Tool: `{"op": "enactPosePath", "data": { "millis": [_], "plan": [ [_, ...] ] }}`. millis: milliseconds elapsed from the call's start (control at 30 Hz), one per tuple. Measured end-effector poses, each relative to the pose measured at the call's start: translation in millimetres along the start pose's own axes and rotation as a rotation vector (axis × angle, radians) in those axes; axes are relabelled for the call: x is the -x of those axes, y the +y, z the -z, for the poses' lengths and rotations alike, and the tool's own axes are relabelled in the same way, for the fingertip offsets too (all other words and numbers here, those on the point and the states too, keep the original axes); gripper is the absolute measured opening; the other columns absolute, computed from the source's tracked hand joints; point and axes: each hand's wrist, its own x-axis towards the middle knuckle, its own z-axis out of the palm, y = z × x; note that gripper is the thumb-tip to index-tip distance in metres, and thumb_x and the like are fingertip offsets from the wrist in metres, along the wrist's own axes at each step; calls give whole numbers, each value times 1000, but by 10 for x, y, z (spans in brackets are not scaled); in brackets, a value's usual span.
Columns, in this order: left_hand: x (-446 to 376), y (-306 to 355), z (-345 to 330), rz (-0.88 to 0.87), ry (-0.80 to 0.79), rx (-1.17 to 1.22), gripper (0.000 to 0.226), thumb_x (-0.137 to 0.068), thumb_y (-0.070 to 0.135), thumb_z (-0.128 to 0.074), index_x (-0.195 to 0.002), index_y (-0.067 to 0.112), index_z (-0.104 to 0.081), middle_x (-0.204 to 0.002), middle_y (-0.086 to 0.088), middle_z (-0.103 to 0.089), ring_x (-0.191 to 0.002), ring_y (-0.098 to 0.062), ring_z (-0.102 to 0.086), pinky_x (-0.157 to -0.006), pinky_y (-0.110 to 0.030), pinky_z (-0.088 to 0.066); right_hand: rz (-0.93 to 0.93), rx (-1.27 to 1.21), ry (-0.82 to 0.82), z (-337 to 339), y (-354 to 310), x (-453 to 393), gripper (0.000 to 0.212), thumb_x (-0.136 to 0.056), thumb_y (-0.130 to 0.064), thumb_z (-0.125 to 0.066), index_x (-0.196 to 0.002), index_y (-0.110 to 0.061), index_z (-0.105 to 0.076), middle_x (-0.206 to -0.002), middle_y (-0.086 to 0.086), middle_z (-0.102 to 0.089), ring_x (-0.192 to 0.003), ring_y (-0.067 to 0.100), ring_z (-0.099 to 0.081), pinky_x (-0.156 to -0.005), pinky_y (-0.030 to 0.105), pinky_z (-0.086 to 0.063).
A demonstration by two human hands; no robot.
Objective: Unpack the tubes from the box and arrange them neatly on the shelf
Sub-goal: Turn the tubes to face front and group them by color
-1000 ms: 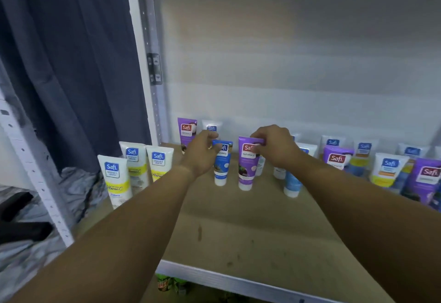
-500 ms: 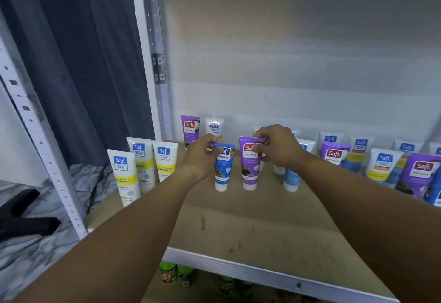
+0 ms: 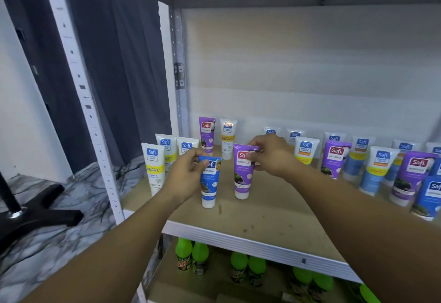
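A blue tube [image 3: 209, 183] stands cap-down on the wooden shelf [image 3: 274, 209], and my left hand [image 3: 188, 171] pinches its top edge. Beside it to the right stands a purple tube [image 3: 243, 171], its top pinched by my right hand [image 3: 272, 154]. Both tubes sit forward of the others, near the shelf's middle. White and yellow tubes [image 3: 154, 169] stand at the left, and a purple and a white tube [image 3: 207, 133] stand at the back. The box is not in view.
Several more tubes [image 3: 379, 169] crowd the right side of the shelf. Green-capped bottles [image 3: 188, 255] stand on the shelf below. A white perforated upright [image 3: 78, 102] rises at the left, with a black stand base [image 3: 35, 212] on the marble floor.
Both tubes have come forward toward the shelf's front with my hands still holding their tops. The camera has pulled back and dropped, showing the lower shelf.
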Motion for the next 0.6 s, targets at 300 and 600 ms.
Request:
{"op": "enactPosePath", "data": {
  "millis": [300, 600],
  "plan": [
    [90, -155, 318, -60, 2, -21, 7, -99, 11, -57, -99, 16, -62, -101, 1, -72, -95, -13, -70, -83, -33, -59, 84, 24, 15, -401, -179, -36, 11, -85, -19, -72, -92, -14, -65, -105, 12, -69, -98, 26, -66, -81, 47, -58],
    [92, -252, 425, -52, 12, 79, 6, -99, 10, -57, -101, 13, -63, -105, -1, -73, -101, -19, -70, -89, -39, -59, 105, 104, 96, -573, -224, -161, 7, -85, -19, -70, -83, -21, -64, -95, 8, -70, -87, 24, -67, -78, 45, -58]
  ]
}}
